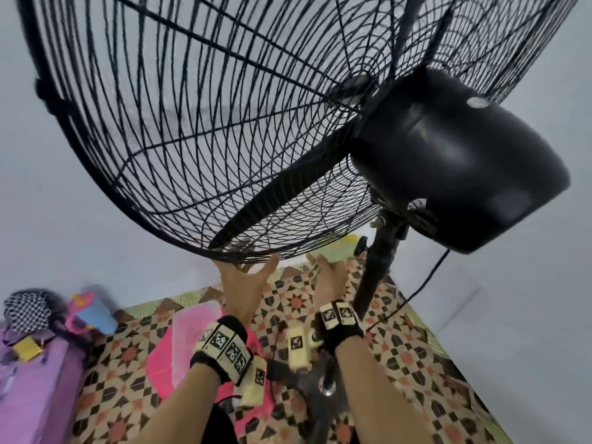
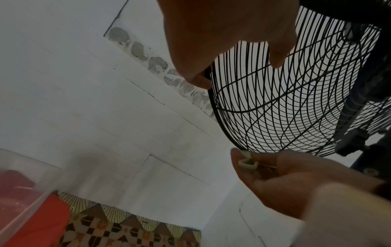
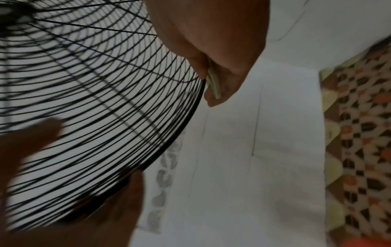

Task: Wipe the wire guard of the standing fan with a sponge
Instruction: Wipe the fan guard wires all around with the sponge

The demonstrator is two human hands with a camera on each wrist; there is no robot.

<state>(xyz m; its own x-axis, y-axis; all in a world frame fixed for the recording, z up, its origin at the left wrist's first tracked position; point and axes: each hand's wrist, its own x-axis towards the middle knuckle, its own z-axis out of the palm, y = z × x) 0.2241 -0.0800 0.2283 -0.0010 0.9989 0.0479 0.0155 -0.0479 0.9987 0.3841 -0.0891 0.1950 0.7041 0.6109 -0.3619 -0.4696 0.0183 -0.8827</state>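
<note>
Black steel wire guard (image 1: 179, 149) of the standing fan, seen from behind and below. The left hand (image 1: 246, 283) held the rim at about six o'clock, fingers inside the wires and thumb outside, probably to steady the cage against the wiping pressure. The right hand (image 1: 330, 280), just beside it near five o'clock, pinched a thin pale pad (image 3: 213, 83) between thumb and fingers; this was judged to be the sponge, though blur left that uncertain. The pad lay edge-on at the rim, its long axis along the thumb. The hands were apart. The guard's hub axis ran from the motor housing (image 1: 458, 161) toward ten o'clock in the head view, so the guard faced away from the person.
</note>
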